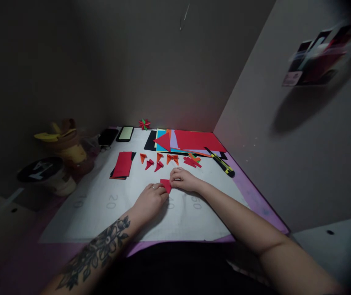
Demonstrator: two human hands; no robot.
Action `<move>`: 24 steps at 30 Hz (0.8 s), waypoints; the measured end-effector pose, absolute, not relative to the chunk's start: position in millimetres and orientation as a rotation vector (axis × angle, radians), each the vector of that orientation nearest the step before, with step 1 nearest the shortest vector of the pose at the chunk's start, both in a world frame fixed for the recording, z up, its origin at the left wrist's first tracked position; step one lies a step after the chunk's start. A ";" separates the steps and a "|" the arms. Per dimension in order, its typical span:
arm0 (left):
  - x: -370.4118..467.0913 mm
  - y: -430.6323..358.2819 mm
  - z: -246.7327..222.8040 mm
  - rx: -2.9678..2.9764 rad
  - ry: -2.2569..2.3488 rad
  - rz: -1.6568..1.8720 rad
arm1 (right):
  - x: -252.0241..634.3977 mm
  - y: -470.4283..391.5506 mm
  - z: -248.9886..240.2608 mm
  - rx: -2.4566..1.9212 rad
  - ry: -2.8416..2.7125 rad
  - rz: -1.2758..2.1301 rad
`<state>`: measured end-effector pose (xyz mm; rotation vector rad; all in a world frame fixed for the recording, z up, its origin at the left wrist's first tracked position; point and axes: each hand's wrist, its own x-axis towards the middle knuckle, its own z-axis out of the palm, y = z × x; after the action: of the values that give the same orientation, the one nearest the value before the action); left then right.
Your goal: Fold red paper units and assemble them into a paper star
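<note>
A small folded piece of red paper [166, 184] lies between my two hands on the white sheet. My left hand [151, 200] holds its left and lower side with bent fingers. At its right edge, my right hand [184, 179] pinches the paper. Just beyond are several small folded orange pieces [172, 158] and red pieces [159, 165], with some red strips [191, 162] to their right. A stack of red rectangles [123, 164] with black beneath sits to the left.
Coloured sheets [198, 140] lie at the back, with a yellow-black cutter [223, 164] at right. A phone [125, 133], a paper star [144, 124], a lidded cup [60, 176] and a yellow container [67, 147] stand farther left.
</note>
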<state>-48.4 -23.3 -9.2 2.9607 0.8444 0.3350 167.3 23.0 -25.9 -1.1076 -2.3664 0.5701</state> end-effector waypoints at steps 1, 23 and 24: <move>-48.1 -24.1 -8.9 2.959 0.852 0.321 | 163.9 22.0 -24.5 -1.153 -2.358 0.559; -36.0 -36.8 -14.5 2.937 1.045 0.213 | 143.4 18.2 -19.8 -1.508 -2.228 0.541; -36.1 -37.1 -14.0 2.933 1.047 0.204 | 142.9 18.3 -19.5 -1.516 -2.218 0.545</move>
<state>-36.1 -37.1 -14.0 2.9325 1.0466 0.2039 142.9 18.3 -19.5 -1.5159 -2.2176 0.5454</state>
